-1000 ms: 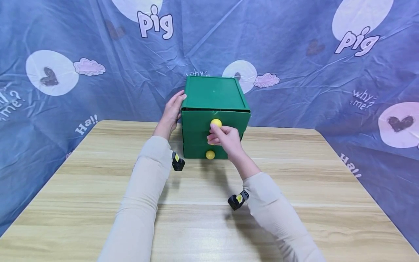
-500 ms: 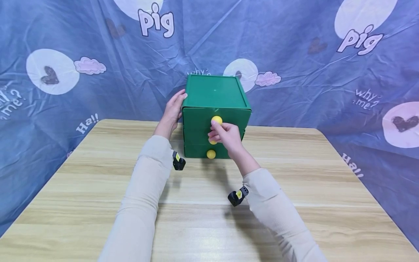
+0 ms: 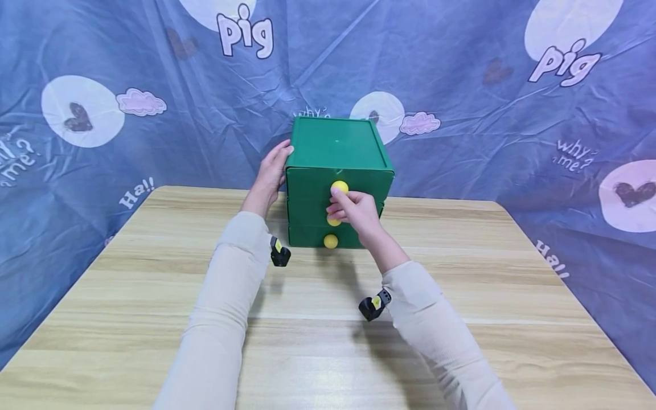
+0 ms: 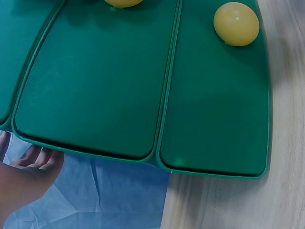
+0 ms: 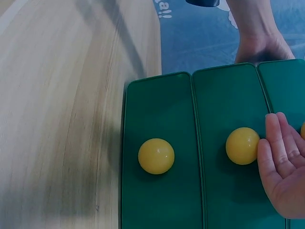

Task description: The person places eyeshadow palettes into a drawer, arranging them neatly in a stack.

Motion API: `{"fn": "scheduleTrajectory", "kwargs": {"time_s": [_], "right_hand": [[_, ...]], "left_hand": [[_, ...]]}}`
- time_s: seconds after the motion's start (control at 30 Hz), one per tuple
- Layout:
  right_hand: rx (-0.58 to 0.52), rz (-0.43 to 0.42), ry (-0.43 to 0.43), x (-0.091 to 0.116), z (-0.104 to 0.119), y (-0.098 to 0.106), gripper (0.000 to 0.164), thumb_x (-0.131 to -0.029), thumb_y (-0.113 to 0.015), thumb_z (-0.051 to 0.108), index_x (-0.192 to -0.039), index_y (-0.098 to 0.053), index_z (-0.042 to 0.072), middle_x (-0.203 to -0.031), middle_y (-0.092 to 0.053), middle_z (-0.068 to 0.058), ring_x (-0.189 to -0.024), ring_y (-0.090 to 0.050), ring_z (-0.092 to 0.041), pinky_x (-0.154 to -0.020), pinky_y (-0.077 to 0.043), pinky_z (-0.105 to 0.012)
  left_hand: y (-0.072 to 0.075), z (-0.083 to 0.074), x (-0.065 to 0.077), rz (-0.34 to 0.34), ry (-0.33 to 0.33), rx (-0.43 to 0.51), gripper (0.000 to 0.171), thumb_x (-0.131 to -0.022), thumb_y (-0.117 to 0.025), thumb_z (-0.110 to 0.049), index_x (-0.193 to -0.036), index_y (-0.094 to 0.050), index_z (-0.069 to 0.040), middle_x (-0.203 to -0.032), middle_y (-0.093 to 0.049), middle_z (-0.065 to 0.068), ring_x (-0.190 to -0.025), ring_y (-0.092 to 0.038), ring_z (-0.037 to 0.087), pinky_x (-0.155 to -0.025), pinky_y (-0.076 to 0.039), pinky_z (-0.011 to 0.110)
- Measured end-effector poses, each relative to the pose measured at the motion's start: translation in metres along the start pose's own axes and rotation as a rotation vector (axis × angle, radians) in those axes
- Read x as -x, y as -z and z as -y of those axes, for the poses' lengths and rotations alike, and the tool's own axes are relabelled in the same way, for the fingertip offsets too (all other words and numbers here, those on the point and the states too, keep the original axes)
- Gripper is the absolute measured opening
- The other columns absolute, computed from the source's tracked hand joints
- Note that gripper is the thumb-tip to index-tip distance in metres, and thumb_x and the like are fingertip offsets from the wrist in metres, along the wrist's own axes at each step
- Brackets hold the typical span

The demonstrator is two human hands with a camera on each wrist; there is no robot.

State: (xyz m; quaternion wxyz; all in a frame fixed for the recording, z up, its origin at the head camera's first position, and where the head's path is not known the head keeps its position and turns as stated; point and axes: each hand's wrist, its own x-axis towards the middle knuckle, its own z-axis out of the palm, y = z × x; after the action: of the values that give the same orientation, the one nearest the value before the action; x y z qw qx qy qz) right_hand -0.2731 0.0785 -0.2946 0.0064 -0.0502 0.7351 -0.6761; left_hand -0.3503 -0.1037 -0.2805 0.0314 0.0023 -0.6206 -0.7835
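Observation:
A green drawer cabinet (image 3: 335, 142) stands at the back of the table, its three drawer fronts each bearing a round yellow knob. My right hand (image 3: 359, 215) pinches the top knob (image 3: 340, 186) between thumb and forefinger. The other fingers extend beside the middle knob (image 5: 242, 146). Below them is the bottom knob (image 3: 330, 241), untouched. Flat against the cabinet's left side rests my left hand (image 3: 270, 173), its fingertips at the top edge. The left wrist view shows those fingers (image 4: 40, 160) by the cabinet's side. The top drawer front sits flush under the lid.
The wooden table (image 3: 128, 307) extends in front of the cabinet and to both sides. Close behind it hangs a blue printed cloth (image 3: 215, 114). Each wrist carries a small black camera, one on the left (image 3: 279, 253) and one on the right (image 3: 373, 306).
The top drawer has slid back in, and the dark gap under the lid has gone. My right hand moved slightly forward with the knob; my left hand stayed at the cabinet's side.

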Motion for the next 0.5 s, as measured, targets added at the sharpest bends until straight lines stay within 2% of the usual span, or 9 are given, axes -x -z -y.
{"fn": "scheduleTrajectory", "kwargs": {"time_s": [0.3,0.4,0.5], "right_hand": [[0.049,0.047,-0.052,0.0020,0.0032,0.0007,0.049,-0.083,-0.054,0.040,-0.094,-0.058,-0.008,-0.076,-0.062,-0.014,-0.067,-0.061,-0.023,-0.068,-0.047,-0.032],[0.103,0.108,-0.091,0.0045,0.0054,-0.0001,0.051,-0.084,-0.051,0.041,-0.098,-0.058,-0.007,-0.079,-0.063,-0.014,-0.068,-0.061,-0.022,-0.070,-0.046,-0.033],[0.156,0.213,-0.102,0.0080,0.0101,-0.0028,0.051,-0.086,-0.049,0.040,-0.102,-0.056,-0.008,-0.084,-0.062,-0.016,-0.071,-0.061,-0.022,-0.075,-0.044,-0.035]], "left_hand": [[0.0028,-0.0021,0.0009,0.027,-0.005,-0.067,0.047,-0.084,-0.050,-0.032,-0.129,-0.043,-0.021,-0.128,-0.039,0.001,-0.111,-0.037,0.015,-0.090,-0.028,0.039],[0.0032,-0.0036,0.0016,0.036,-0.008,-0.109,0.046,-0.085,-0.048,-0.033,-0.129,-0.041,-0.022,-0.129,-0.039,0.001,-0.112,-0.037,0.014,-0.090,-0.028,0.039],[0.0036,-0.0054,0.0022,0.045,-0.019,-0.147,0.046,-0.086,-0.046,-0.033,-0.130,-0.040,-0.021,-0.129,-0.038,0.001,-0.112,-0.037,0.013,-0.090,-0.028,0.039]]}}
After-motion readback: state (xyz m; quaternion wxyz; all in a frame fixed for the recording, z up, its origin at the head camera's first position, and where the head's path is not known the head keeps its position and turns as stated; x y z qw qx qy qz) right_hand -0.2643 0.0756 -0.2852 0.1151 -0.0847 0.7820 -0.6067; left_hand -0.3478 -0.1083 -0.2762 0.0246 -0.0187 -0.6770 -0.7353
